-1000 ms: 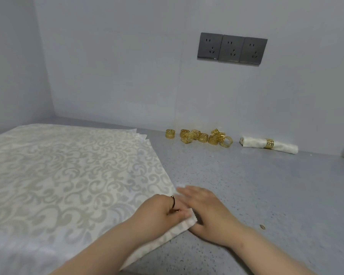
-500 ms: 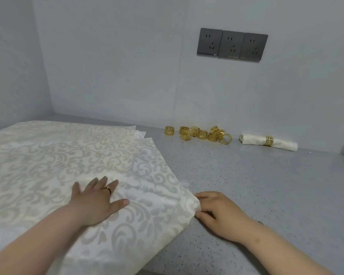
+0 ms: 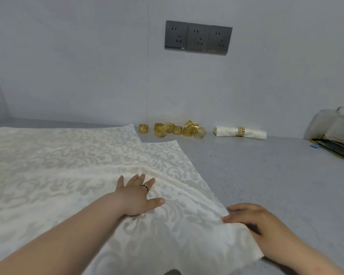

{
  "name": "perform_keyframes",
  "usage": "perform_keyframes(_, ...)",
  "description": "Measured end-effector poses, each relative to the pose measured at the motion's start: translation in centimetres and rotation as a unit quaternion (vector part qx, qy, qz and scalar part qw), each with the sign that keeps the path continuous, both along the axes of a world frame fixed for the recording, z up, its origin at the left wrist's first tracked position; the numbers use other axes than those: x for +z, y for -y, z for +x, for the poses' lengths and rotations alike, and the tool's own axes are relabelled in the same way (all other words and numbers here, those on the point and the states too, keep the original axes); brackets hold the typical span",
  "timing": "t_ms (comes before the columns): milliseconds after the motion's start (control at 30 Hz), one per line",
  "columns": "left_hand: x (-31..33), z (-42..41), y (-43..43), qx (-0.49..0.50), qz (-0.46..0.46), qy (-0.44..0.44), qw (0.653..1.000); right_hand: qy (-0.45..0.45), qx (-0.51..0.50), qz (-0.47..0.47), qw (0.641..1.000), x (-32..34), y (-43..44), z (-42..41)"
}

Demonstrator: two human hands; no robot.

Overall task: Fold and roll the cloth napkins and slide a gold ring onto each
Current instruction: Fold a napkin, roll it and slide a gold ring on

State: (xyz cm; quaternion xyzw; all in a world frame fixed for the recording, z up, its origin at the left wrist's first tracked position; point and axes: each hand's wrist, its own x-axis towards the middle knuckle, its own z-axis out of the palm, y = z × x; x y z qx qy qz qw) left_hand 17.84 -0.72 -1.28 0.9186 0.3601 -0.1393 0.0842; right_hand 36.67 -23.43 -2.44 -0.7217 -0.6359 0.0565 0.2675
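A stack of cream damask napkins (image 3: pixel 58 167) lies flat on the left of the grey counter. My left hand (image 3: pixel 138 195) presses flat on the top napkin, fingers spread. My right hand (image 3: pixel 252 219) grips the napkin's right edge near its front corner, fingers curled on the cloth. A pile of several gold rings (image 3: pixel 173 129) sits by the back wall. To their right lies one rolled napkin (image 3: pixel 239 132) with a gold ring around its middle.
The grey speckled counter (image 3: pixel 266 175) stretches to the right of the napkins. A clear plastic bag and a dark flat object (image 3: pixel 334 135) sit at the far right edge. Three dark wall sockets (image 3: pixel 198 37) hang above the rings.
My left hand left the napkin corner and moved onto the cloth, pressing flat. The right hand kept the edge and drew the top napkin rightward, off the stack. The view came closer.
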Motion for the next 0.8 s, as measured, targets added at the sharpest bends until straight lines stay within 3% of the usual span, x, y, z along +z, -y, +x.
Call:
perform_keyframes(300, -0.7, 3.9, 2.4, -0.09, -0.039, 0.08, 0.992, 0.17, -0.018, 0.001, 0.985, -3.7, 2.9, 3.7)
perform_keyframes(433, 0.5, 1.0, 1.3, -0.066, -0.147, 0.221, 0.962, 0.11, -0.083, 0.027, 0.99, -0.6, 2.6, 1.9)
perform_keyframes(533, 1.3, -2.8, -0.1, -0.03, -0.114, 0.304, 0.945, 0.05, -0.169, -0.01, 0.984, 0.2, 1.3, 2.2)
perform_keyframes(667, 1.6, -9.2, -3.6, 0.068, 0.016, 0.28, 0.957, 0.039, -0.219, -0.046, 0.974, 1.1, -0.9, 2.1)
perform_keyframes(800, 0.4, -16.3, -6.9, 0.221, 0.043, 0.176, 0.958, 0.082, -0.252, -0.068, 0.962, 1.0, -3.3, 1.1)
